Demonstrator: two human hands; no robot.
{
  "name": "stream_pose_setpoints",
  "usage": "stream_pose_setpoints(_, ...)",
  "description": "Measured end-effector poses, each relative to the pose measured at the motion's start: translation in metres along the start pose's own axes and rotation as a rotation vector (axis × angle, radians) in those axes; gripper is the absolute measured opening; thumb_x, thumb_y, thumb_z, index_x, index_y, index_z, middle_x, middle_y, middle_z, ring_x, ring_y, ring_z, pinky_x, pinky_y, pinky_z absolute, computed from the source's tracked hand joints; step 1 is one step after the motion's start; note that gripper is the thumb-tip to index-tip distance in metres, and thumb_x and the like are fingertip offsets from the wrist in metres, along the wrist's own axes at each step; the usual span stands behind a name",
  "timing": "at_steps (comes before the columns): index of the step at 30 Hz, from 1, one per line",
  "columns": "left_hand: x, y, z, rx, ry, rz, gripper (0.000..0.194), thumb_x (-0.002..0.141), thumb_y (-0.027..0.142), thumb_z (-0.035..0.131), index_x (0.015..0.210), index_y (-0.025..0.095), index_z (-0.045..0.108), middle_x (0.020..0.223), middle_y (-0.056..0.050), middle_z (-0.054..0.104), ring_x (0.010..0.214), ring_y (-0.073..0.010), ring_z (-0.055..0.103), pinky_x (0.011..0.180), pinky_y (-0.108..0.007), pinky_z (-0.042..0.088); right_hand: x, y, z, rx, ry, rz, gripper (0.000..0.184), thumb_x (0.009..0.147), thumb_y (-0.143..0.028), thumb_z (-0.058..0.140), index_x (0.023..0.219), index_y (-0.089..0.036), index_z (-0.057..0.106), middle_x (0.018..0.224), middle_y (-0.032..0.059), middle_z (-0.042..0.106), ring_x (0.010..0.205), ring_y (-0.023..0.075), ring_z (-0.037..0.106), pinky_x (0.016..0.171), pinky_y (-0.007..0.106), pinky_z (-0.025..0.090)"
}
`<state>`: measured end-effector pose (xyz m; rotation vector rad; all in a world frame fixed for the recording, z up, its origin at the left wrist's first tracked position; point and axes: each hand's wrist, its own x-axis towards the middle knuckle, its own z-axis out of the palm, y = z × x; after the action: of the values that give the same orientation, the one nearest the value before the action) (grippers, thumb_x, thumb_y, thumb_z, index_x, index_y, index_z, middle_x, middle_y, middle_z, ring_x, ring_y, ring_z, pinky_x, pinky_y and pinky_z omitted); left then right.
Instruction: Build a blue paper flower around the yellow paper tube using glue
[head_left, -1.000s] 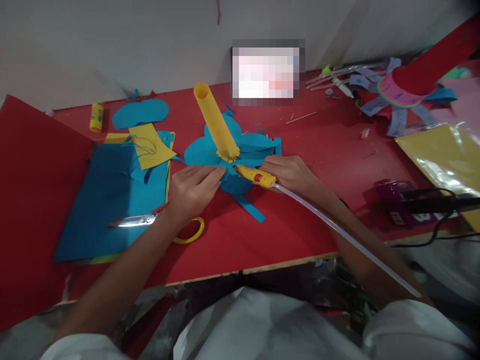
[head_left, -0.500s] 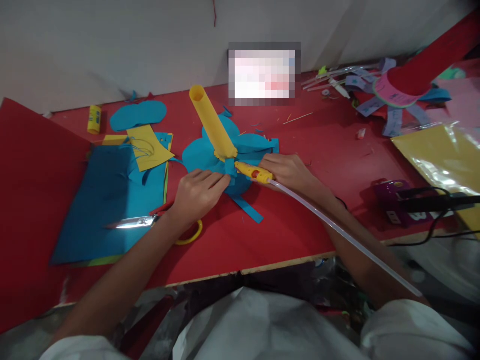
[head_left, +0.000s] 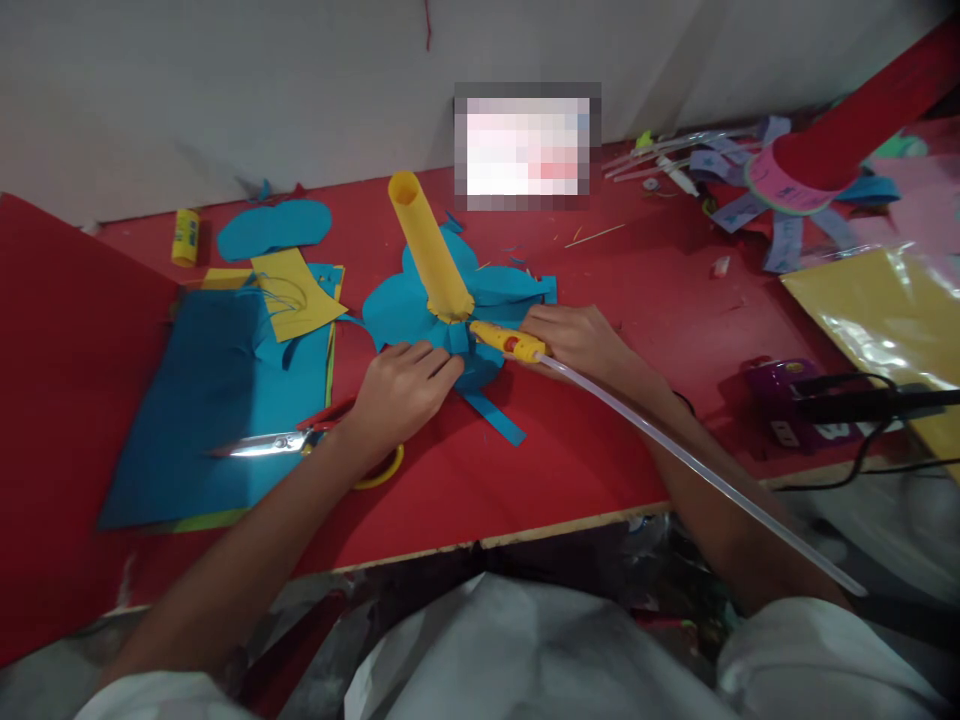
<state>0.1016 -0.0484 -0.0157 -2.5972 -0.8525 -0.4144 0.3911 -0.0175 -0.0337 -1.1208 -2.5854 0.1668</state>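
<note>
A yellow paper tube point(head_left: 433, 252) stands tilted on a blue paper flower shape point(head_left: 394, 300) at the middle of the table. My right hand point(head_left: 574, 342) is closed around a yellow glue gun point(head_left: 510, 343), whose nozzle points left at the tube's base. A long clear glue stick point(head_left: 675, 452) sticks out of the gun's back. My left hand point(head_left: 411, 388) is closed at the flower's near edge, fingertips on a small blue paper tab point(head_left: 458, 340) below the tube. A loose-looking blue strip point(head_left: 495, 418) lies just beyond those fingers.
Scissors point(head_left: 274, 444) lie partly under my left forearm on blue sheets point(head_left: 195, 400). A yellow glue bottle point(head_left: 185, 238) and blue cutout point(head_left: 274, 229) are at the back left. A purple box point(head_left: 795, 410) with black cables and a red tube point(head_left: 870, 120) with paper strips stand right.
The top of the yellow tube has shifted slightly right, becoming a little more upright. The glue stick's rear end has swung slightly right. Both hands keep nearly the same places.
</note>
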Motion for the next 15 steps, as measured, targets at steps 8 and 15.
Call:
stream_pose_setpoints(8,0.001,0.000,0.001,-0.024,-0.032,0.007,0.026,0.106,0.013,0.050,0.089,0.018,0.069,0.076,-0.005,0.067,0.073,-0.0200,0.060,0.062,-0.035,0.035,-0.002,0.000,-0.005,-0.040,0.027,0.032,0.041,0.110,-0.050,0.044,0.098,-0.018,0.067,0.095,0.0093,0.071,0.087,0.0202,0.062,0.064,0.033,0.030)
stream_pose_setpoints(15,0.001,-0.003,0.004,-0.036,-0.056,0.048,0.021,0.107,0.019,0.052,0.097,0.017,0.070,0.082,-0.005,0.069,0.076,-0.0212,0.063,0.064,-0.036,0.038,0.001,-0.008,-0.001,0.014,-0.011,-0.007,0.039,0.110,-0.050,0.044,0.100,-0.021,0.068,0.097,0.0092,0.070,0.091,0.0219,0.060,0.066,0.033,0.034)
